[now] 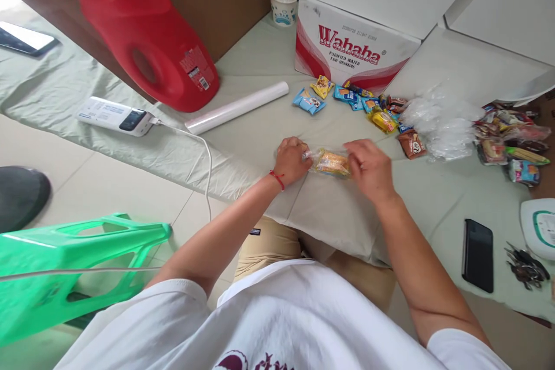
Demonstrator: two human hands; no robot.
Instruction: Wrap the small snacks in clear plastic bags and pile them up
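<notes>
A clear plastic bag with yellow and orange snack packets inside (332,162) lies on the pale cloth-covered table (329,214). My left hand (291,160), with a red string at the wrist, pinches the bag's left end. On the bag's right end rests my right hand (368,169), fingers curled over it. Several loose snack packets (364,105) lie just beyond the hands, and a heap of clear plastic bags (437,124) sits to the right of them.
A white roll of film (237,107), a red jug (147,34), a power bank (113,116) with cable, a paper cup (283,6) and a Wahaha carton (347,49) stand behind. More snacks (511,139), a black phone (477,254), keys (526,266) lie right. Green stool (69,266) at left.
</notes>
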